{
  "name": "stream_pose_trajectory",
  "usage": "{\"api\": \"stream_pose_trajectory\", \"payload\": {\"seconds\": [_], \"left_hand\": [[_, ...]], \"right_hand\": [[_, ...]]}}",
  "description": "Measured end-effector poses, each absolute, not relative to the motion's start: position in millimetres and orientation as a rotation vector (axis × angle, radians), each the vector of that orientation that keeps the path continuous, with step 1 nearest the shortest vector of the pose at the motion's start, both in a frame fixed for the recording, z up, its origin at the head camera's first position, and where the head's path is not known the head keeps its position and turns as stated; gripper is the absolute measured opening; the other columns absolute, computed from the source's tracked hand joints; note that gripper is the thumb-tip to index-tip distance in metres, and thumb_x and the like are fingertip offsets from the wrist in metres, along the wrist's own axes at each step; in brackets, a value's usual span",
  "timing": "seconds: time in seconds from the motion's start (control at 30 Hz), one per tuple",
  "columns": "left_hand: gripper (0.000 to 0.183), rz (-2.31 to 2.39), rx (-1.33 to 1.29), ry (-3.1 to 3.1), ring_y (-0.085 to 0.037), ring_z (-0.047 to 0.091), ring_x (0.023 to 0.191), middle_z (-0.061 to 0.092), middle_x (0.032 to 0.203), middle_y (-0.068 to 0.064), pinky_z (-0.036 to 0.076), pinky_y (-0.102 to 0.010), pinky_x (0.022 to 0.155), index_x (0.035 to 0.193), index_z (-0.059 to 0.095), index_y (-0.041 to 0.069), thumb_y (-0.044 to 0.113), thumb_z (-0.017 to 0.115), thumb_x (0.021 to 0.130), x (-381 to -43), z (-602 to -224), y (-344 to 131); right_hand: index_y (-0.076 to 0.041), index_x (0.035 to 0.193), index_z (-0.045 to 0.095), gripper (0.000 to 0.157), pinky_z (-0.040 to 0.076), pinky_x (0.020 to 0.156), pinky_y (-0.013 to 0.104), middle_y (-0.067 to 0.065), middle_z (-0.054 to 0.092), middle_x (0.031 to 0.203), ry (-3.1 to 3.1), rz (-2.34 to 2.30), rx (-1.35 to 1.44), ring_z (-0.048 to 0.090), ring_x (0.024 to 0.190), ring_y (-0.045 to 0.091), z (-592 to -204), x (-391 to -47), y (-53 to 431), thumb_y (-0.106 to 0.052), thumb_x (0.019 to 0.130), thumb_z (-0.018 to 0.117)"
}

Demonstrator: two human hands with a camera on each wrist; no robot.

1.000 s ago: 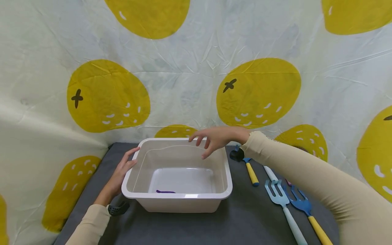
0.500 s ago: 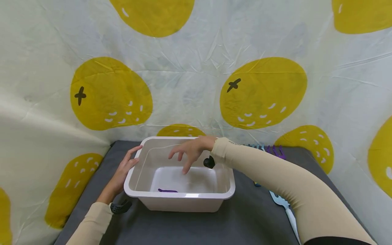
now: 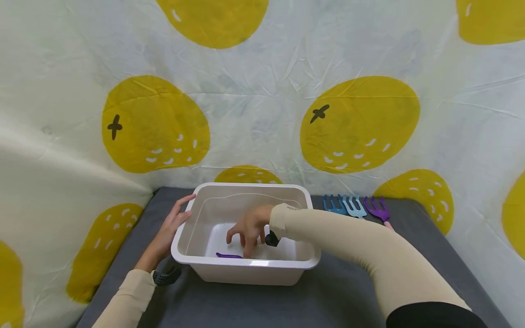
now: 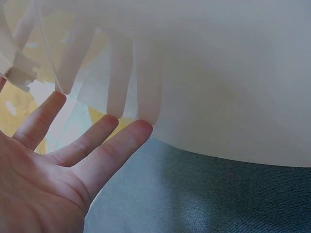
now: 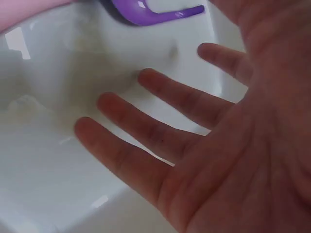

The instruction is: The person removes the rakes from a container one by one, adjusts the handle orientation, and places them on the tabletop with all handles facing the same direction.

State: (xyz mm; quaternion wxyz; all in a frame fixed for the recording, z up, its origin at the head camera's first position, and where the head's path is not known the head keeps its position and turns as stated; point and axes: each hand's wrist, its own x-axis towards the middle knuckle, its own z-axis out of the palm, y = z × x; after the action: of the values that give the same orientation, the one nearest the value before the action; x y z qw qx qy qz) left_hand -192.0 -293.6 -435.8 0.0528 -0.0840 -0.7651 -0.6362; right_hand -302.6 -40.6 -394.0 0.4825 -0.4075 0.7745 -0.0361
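Note:
A beige plastic basin (image 3: 246, 274) stands on the dark grey tabletop. My left hand (image 3: 170, 228) touches its left outer side with straight, spread fingers; in the left wrist view the fingertips (image 4: 142, 130) meet the smooth wall. Inside the basin, my right hand (image 3: 248, 228) reaches down, fingers spread and nothing held. On the basin's floor lies a purple curved piece (image 3: 228, 255), mostly hidden by the front rim. The right wrist view shows this purple piece (image 5: 141, 15) beside a pink part (image 5: 29, 10), both cut off by the frame.
Right of the basin lie a blue fork (image 3: 334, 206), a light blue fork (image 3: 354, 207) and a purple fork (image 3: 378, 211) with a pink handle end. The right sleeve (image 3: 336, 228) covers much of them. A lemon-patterned cloth (image 3: 254, 127) hangs behind the table.
My right hand has moved left and down from above the basin's right back rim into the basin. The left hand stays at the basin's side. The view has shifted slightly.

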Motion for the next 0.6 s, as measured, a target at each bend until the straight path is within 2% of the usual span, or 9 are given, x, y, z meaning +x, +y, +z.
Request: {"api": "stream_pose_trajectory", "payload": {"seconds": [0.1,0.33,0.6], "left_hand": [[0.050,-1.934,-0.260,-2.319,-0.027,0.058,0.111,0.033,0.154,-0.018,0.058,-0.038,0.083,0.159,0.031,0.017,0.024,0.042,0.111,-192,-437,-294],[0.050,-1.918,-0.265,-2.322,-0.030,0.058,0.112,0.034,0.154,-0.018,0.057,-0.039,0.085,0.159,0.031,0.017,0.024,0.042,0.111,-193,-440,-294],[0.051,-1.924,-0.276,-2.318,-0.029,0.057,0.114,0.033,0.156,-0.018,0.057,-0.038,0.086,0.159,0.030,0.017,0.025,0.042,0.110,-192,-443,-296]], "right_hand": [[-0.030,0.139,0.051,0.063,0.059,0.088,0.048,0.000,0.063,0.113,1.856,-0.100,-0.942,0.067,0.102,0.028,-401,-299,-42,-0.029,0.086,0.084],[-0.028,0.120,0.059,0.042,0.061,0.082,0.047,0.003,0.063,0.108,1.815,-0.119,-0.914,0.070,0.093,0.028,-409,-292,-42,-0.021,0.085,0.082],[-0.021,0.113,0.060,0.029,0.062,0.073,0.042,0.006,0.065,0.101,1.844,-0.067,-0.890,0.070,0.083,0.023,-414,-285,-39,-0.016,0.089,0.077]]}}
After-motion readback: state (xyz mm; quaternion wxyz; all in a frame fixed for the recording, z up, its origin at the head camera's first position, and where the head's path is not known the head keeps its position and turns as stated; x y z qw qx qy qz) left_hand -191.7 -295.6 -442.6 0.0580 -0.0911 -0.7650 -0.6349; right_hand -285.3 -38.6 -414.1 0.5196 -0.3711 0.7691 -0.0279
